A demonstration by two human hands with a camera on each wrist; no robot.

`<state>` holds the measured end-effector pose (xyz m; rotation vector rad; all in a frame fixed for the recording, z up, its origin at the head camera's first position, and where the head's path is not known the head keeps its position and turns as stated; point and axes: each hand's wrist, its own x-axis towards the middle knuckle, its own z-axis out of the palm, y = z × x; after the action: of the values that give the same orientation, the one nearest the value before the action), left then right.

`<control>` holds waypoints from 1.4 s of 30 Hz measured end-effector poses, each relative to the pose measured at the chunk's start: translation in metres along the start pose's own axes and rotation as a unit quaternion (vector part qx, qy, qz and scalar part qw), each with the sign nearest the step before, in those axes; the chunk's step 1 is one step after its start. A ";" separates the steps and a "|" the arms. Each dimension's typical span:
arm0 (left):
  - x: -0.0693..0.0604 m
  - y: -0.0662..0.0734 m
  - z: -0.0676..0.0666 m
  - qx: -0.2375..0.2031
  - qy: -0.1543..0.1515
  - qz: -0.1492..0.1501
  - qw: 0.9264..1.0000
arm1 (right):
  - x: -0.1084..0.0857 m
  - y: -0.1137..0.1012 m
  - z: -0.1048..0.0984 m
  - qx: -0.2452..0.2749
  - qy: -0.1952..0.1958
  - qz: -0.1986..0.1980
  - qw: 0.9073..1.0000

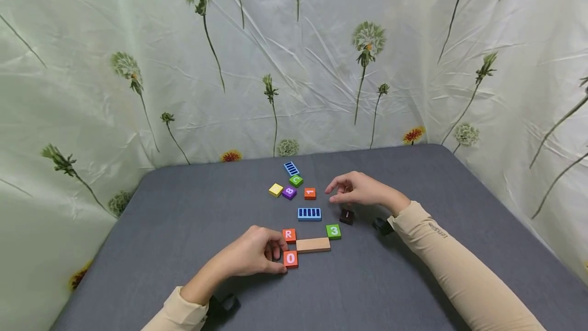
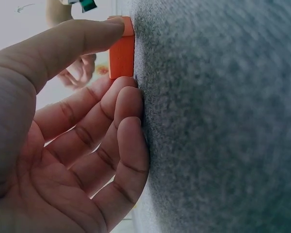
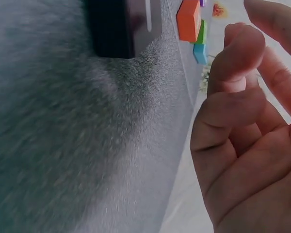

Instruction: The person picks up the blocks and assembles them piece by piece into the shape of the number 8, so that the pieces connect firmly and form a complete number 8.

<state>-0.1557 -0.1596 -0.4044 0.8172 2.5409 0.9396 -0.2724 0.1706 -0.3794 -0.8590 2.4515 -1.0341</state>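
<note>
At the near side of the table, my left hand (image 1: 253, 252) pinches an orange block marked 0 (image 1: 291, 259) between thumb and index finger; its side (image 2: 121, 57) shows in the left wrist view. Just beyond it lies an orange R block (image 1: 288, 236). A plain wooden plank (image 1: 313, 245) touches these blocks, and a green 3 block (image 1: 333, 231) sits at its far right corner. Over the table on the right, my right hand (image 1: 363, 189) hovers with loosely bent fingers, holding nothing. Below it is a dark block with a white stroke (image 1: 346, 216).
Farther back lie an orange 1 block (image 1: 310, 193), a purple 8 block (image 1: 289, 192), a yellow block (image 1: 276, 190) and a green C block (image 1: 296, 181). Two blue slotted pieces are there too, one near (image 1: 310, 214), one far (image 1: 291, 168). A flowered curtain (image 1: 312, 65) hangs behind the table.
</note>
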 end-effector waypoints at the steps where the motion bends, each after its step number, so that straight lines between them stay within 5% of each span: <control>1: 0.000 -0.001 0.001 -0.004 -0.001 0.000 1.000 | 0.004 0.001 0.000 0.004 -0.004 0.002 1.000; 15: 0.003 -0.004 0.002 -0.008 -0.018 -0.016 1.000 | 0.044 0.008 0.004 0.048 -0.051 0.051 0.996; 42: 0.001 -0.004 -0.001 -0.021 -0.017 -0.001 1.000 | 0.057 0.004 0.010 0.071 -0.096 0.046 0.992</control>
<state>-0.1588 -0.1619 -0.4065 0.8118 2.4838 0.9653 -0.3122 0.1305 -0.3934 -0.7538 2.2075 -1.0284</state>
